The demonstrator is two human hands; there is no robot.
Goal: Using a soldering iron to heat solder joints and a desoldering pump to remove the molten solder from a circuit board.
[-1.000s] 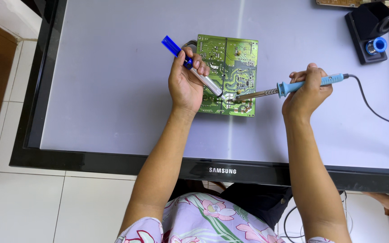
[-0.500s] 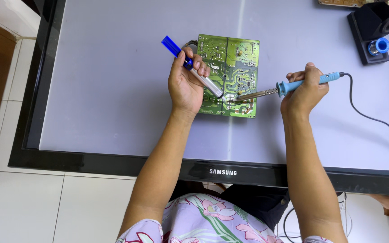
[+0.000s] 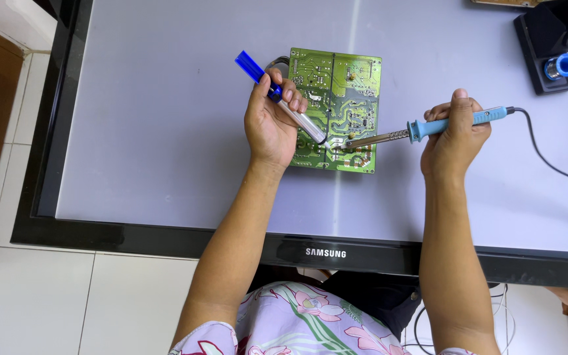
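Green circuit board (image 3: pixel 346 98) under soldering iron (image 3: pixel 428 126); desoldering pump (image 3: pixel 284 102) alongside

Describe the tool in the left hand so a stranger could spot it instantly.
On the big flat screen panel lies a green circuit board. The left hand grips a desoldering pump over it: silver barrel, blue plunger, unlike the corded soldering iron.

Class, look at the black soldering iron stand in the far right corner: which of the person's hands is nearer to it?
Right. The right hand, holding the soldering iron, is below-left of the stand; the left hand is farther left, over the green circuit board.
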